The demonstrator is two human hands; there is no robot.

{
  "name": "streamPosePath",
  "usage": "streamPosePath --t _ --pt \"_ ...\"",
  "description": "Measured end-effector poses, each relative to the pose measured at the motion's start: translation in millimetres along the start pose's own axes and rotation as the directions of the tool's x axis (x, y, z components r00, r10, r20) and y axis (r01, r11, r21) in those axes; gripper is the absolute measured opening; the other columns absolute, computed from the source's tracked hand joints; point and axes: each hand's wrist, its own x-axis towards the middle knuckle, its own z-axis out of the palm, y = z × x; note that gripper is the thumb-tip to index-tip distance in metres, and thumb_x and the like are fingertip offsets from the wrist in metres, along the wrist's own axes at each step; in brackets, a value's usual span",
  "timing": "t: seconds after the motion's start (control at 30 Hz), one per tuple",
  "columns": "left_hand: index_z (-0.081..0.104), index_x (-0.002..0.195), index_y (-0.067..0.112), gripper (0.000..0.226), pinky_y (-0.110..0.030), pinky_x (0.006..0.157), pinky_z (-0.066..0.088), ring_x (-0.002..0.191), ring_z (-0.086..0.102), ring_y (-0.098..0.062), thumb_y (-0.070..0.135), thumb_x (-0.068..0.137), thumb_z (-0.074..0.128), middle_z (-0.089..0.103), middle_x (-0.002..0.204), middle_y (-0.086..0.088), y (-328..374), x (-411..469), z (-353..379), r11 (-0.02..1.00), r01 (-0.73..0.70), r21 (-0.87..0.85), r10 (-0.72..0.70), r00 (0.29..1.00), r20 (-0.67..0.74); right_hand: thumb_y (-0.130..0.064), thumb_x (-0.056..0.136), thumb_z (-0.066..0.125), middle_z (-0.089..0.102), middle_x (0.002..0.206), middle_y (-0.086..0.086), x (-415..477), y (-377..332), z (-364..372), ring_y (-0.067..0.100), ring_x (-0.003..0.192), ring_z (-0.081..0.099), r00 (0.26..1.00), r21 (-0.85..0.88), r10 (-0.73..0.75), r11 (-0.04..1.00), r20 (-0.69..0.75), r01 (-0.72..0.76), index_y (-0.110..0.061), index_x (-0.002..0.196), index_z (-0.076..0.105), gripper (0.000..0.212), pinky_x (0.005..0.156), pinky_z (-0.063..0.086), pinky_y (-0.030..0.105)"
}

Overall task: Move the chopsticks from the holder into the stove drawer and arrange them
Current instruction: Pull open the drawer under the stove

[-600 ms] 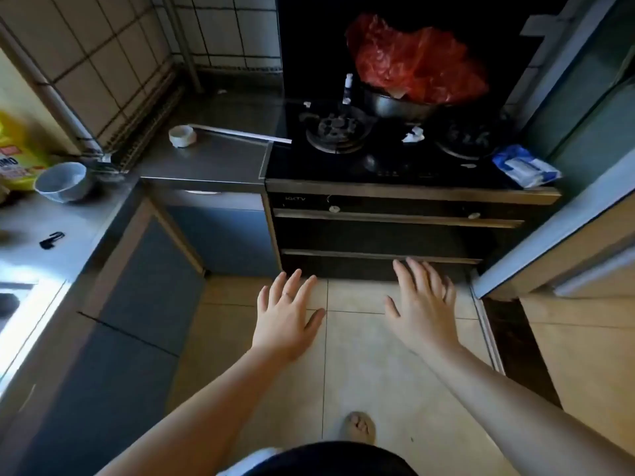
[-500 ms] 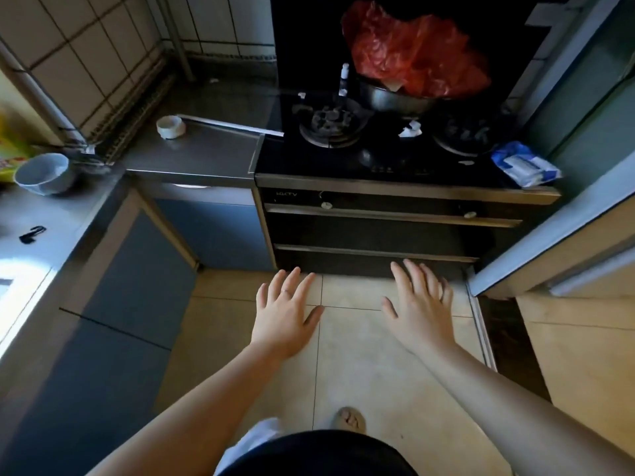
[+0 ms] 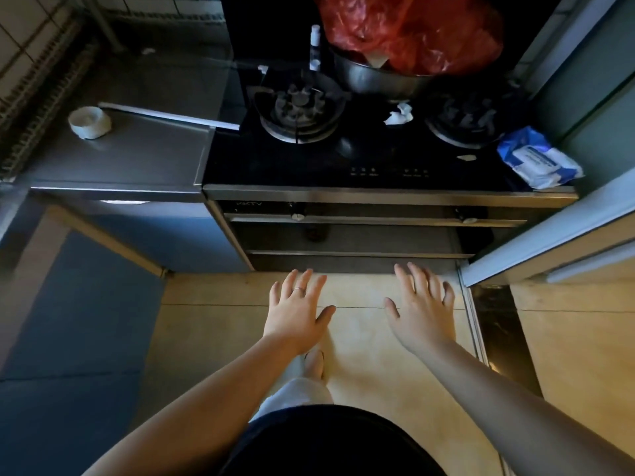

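Both hands are out in front, palms down, holding nothing. The left hand (image 3: pixel 295 312) has its fingers spread with a ring (image 3: pixel 299 288) on 1 of them, and the right hand (image 3: pixel 421 309) is splayed the same way, well apart from the left. They hover over the tan floor tiles (image 3: pixel 378 365), fingertips just short of the bottom of the stove unit.

Right ahead is the stove drawer (image 3: pixel 350 239), a dark front with a metal rail across it, shut as far as I can see. Above it sits the black stove top (image 3: pixel 309 166) with 2 burners. At the back edge there's a metal pot (image 3: pixel 374 79) with a red plastic bag (image 3: pixel 412 29) bunched over it. A blue and white wipes pack (image 3: pixel 537 159) lies at the front right corner, and a crumpled white scrap (image 3: pixel 398 115) sits between the burners.

On the steel counter (image 3: pixel 130 159) to the left there's a roll of white tape (image 3: pixel 90 122) near the far left edge. No chopsticks or holder anywhere in view.
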Motion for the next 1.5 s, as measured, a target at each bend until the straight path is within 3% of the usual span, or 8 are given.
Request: streamPosePath --t 0.27,0.5,0.63,0.77,0.97,1.1,1.37,1.5 --pt "0.011 0.156 0.034 0.065 -0.047 0.120 0.001 0.151 -0.002 -0.021 0.059 0.099 0.029 0.008 0.165 0.005 -18.7 110.6 5.4 0.996 0.012 -0.090 0.006 0.981 0.194 -0.047 0.094 0.042 0.027 0.154 0.000 85.9 -7.6 19.8 0.025 0.143 0.022 0.986 0.088 0.105 0.989 0.130 -0.117 -0.027 0.147 0.023 0.060 0.115 0.019 0.049" --pt "0.028 0.152 0.030 0.059 -0.046 0.115 0.028 0.144 0.026 -0.024 0.051 0.099 0.043 0.033 0.156 0.001 -17.8 182.2 36.4 0.885 0.190 -0.425 -0.091 0.966 0.243 -0.036 0.096 0.049 0.032 0.152 0.001 143.2 -15.1 57.9 0.024 0.140 0.030 0.964 0.416 0.071 0.892 0.258 -0.177 -0.026 0.148 0.024 0.058 0.111 0.029 0.043" --pt "0.037 0.148 0.027 0.053 -0.040 0.108 0.041 0.133 0.045 -0.024 0.042 0.099 0.049 0.045 0.147 -0.001 -7.0 217.3 54.6 0.471 0.491 -0.733 -0.258 0.871 0.418 -0.035 0.097 0.049 0.043 0.145 -0.003 180.2 -19.5 85.6 0.020 0.129 0.045 0.898 0.603 0.113 0.704 0.425 -0.374 -0.028 0.147 0.027 0.055 0.089 0.042 0.021" --pt "0.046 0.142 0.024 0.045 -0.040 0.106 0.041 0.126 0.051 -0.023 0.039 0.100 0.050 0.054 0.138 0.000 -4.5 253.8 70.2 0.080 0.615 -0.784 -0.361 0.751 0.553 -0.033 0.096 0.050 0.060 0.121 -0.003 217.2 -25.7 107.4 0.016 0.106 0.056 0.834 0.699 0.188 0.469 0.519 -0.540 -0.027 0.142 0.037 0.049 0.089 0.043 0.030" --pt "0.057 0.110 0.022 0.015 -0.040 0.096 0.050 0.111 0.062 -0.019 0.027 0.104 0.044 0.065 0.126 0.001 -3.2 293.7 74.1 -0.276 0.560 -0.782 -0.324 0.711 0.624 -0.023 0.100 0.045 0.064 0.119 0.005 259.1 -30.9 128.9 0.026 0.108 0.062 0.666 0.666 0.095 -0.248 0.739 -0.703 -0.024 0.112 0.051 0.013 0.092 0.051 0.047" --pt "0.062 0.107 0.020 0.015 -0.034 0.082 0.053 0.104 0.066 -0.017 0.022 0.102 0.048 0.069 0.117 0.001 -4.7 316.1 71.5 -0.388 0.469 -0.793 -0.329 0.734 0.595 -0.012 0.102 0.033 0.061 0.128 0.007 285.7 -22.1 140.7 0.025 0.117 0.058 0.676 0.569 0.021 -0.559 0.736 -0.603 -0.017 0.137 0.040 0.036 0.090 0.048 0.043" --pt "0.060 0.109 0.015 0.015 -0.038 0.088 0.053 0.102 0.067 -0.020 0.016 0.102 0.047 0.065 0.123 -0.006 -17.4 324.2 67.2 -0.623 0.338 -0.706 -0.271 0.753 0.599 0.010 0.088 0.035 0.061 0.106 0.016 310.5 -10.1 140.2 0.029 0.112 0.058 0.661 0.399 -0.010 -0.791 0.750 -0.464 0.001 0.093 0.053 0.020 0.076 0.052 0.044" --pt "0.059 0.122 0.013 0.024 -0.034 0.075 0.054 0.085 0.062 -0.017 0.011 0.101 0.047 0.060 0.120 -0.008 -15.5 323.8 66.0 -0.573 0.374 -0.729 -0.295 0.736 0.609 0.013 0.087 0.036 0.060 0.107 0.022 306.8 -7.8 134.7 0.030 0.108 0.059 0.659 0.418 -0.001 -0.771 0.752 -0.479 0.005 0.107 0.052 0.027 0.082 0.053 0.043"
